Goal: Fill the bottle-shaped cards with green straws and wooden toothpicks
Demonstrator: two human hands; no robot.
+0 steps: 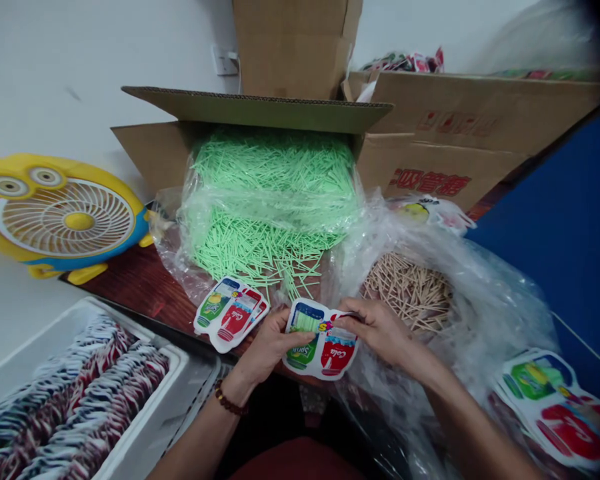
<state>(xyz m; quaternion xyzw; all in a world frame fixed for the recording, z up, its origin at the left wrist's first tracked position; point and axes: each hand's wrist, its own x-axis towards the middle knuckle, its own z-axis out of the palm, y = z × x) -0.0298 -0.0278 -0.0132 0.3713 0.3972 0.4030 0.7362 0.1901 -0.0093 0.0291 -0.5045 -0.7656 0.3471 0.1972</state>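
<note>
A printed pouch (pixel 321 340), shaped like two joined bottles with a green Sprite half and a red Cola half, is held between my hands at the table's front edge. Pale green sticks show in its green half. My left hand (pixel 270 343) grips the left edge, thumb across the front. At the upper right corner, my right hand (pixel 380 330) pinches the pouch near its opening; whether sticks are in those fingers is hidden. Left of my left hand lies a small stack of similar pouches (pixel 229 313). Bright green sticks (pixel 275 240) spill out behind, and tan sticks (pixel 407 290) lie behind my right hand.
An open cardboard box (pixel 260 110) holds the bagged green sticks. Clear plastic (pixel 490 280) spreads around the tan ones. A yellow fan (pixel 65 217) stands left, above a white bin (pixel 177 363) packed with pouches. More pouches (pixel 555 407) lie at right. Another box (pixel 450 147) stands behind.
</note>
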